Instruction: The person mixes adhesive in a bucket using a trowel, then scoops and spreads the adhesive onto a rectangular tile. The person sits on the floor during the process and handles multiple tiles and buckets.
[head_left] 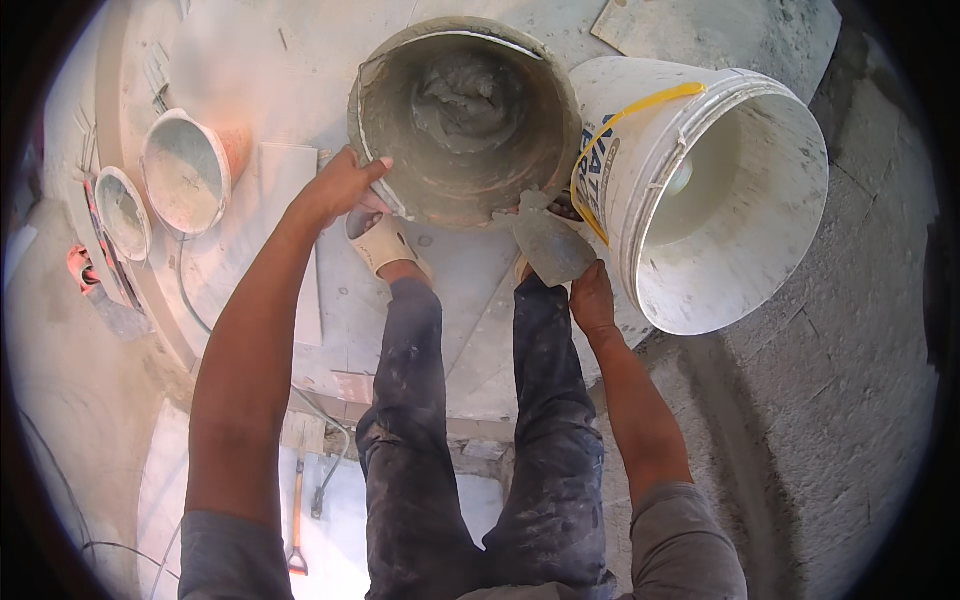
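A round bucket (400,150) with wet grey mortar (468,100) in its bottom sits between my feet, its mouth tipped toward me. My left hand (345,190) grips its near left rim, thumb over the edge and fingers underneath. At the near right rim, my right hand (592,297) holds a trowel (552,248). Grey mortar coats the trowel's blade, and its tip end reaches the bucket's rim. The trowel's handle is hidden from me. Beside the bucket on the right, a large white bucket (640,150) with a yellow handle leans over, pale inside.
Two smaller tubs (215,165) (125,215) with dried grey residue stand at the left. A flat pale board (290,250) lies near my left arm. A cable (335,440) and an orange-handled tool (298,520) lie below the step edge. A red-handled tool (85,270) is at far left.
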